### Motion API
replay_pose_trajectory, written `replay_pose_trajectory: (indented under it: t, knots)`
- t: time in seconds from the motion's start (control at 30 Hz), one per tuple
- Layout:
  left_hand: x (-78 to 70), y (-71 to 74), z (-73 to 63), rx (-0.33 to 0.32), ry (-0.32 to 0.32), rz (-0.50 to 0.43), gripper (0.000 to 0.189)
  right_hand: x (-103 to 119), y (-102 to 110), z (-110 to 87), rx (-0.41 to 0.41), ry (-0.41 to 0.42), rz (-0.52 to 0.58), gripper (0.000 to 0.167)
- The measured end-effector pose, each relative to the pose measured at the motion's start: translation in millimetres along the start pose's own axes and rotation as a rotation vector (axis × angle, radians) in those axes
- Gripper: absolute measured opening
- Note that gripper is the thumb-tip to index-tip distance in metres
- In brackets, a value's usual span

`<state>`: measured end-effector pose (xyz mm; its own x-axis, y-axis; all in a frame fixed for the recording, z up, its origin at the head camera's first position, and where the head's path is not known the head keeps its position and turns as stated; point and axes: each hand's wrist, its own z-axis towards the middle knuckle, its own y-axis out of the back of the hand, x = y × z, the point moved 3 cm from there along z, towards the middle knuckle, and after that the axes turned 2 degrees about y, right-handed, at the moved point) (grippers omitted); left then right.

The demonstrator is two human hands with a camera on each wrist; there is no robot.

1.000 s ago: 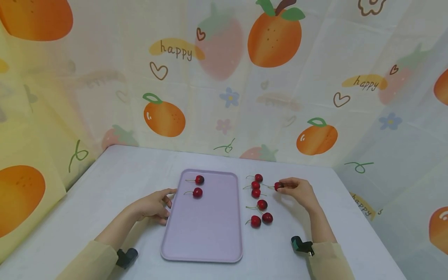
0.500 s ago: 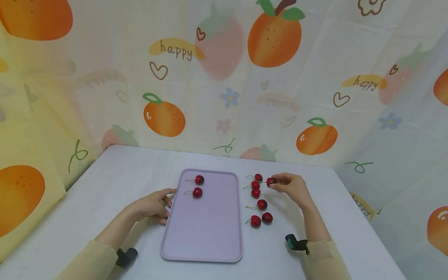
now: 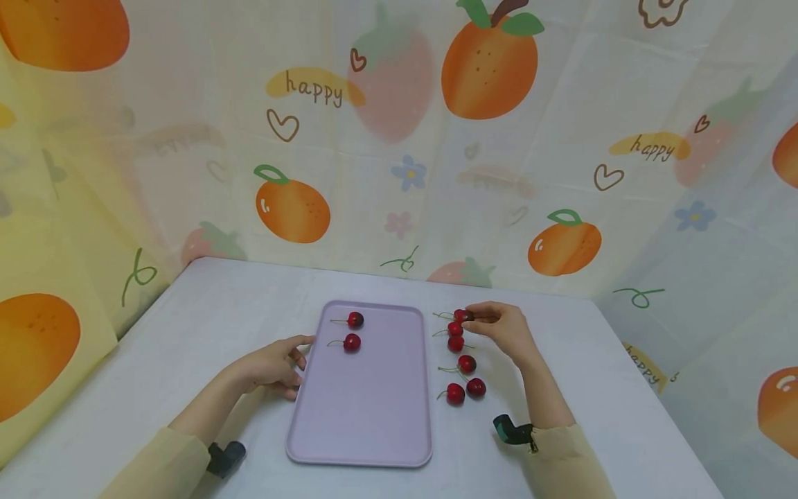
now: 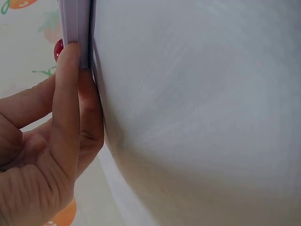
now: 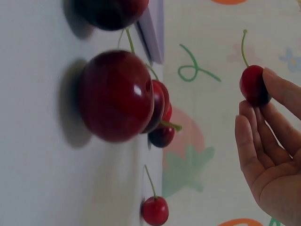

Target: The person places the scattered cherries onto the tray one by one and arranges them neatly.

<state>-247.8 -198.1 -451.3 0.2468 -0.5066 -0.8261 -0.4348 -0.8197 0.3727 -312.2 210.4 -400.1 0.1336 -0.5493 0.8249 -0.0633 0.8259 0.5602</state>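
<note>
Between thumb and fingertips, my right hand [image 3: 501, 329] pinches a dark red cherry [image 5: 254, 85] with a green stem, held above the table in the right wrist view. In the head view it overlaps the farthest cherry of the group beside the tray. My left hand [image 3: 271, 367] touches the left edge of the lilac tray [image 3: 368, 430], and the left wrist view has a fingertip against the tray's side wall. Two cherries lie inside the tray near its far end, an upper cherry [image 3: 355, 319] and a lower cherry [image 3: 352, 342].
Right of the tray, several loose cherries form a rough column, among them a near cherry [image 3: 456, 394] and a middle cherry [image 3: 467, 364]. The white table [image 3: 536, 291] ends at a fruit-print curtain [image 3: 349, 229]. A small dark camera [image 3: 512, 430] is strapped to the right wrist.
My right hand has moved left with the pinched cherry, from right of the group to over its far end. The left hand and the tray stay in place.
</note>
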Motion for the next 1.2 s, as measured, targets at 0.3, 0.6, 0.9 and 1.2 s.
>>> replay_pose_trajectory:
  t: [0.3,0.6,0.9,1.2]
  knots:
    - [0.3,0.9,1.3,0.0,0.002,-0.017,0.086,14,-13,3.4,0.025,0.031,0.05,0.041]
    - [0.5,1.5,1.1,0.003,-0.003,-0.02,0.086,26,-30,8.7,0.026,0.01,0.06,0.038]
    - [-0.2,0.2,0.1,0.004,0.005,-0.032,0.086,41,-44,10.6,0.029,0.032,0.097,0.037]
    - [-1.2,-0.1,-2.5,0.011,-0.003,-0.04,0.086,49,-59,11.3,0.043,0.028,0.117,0.036]
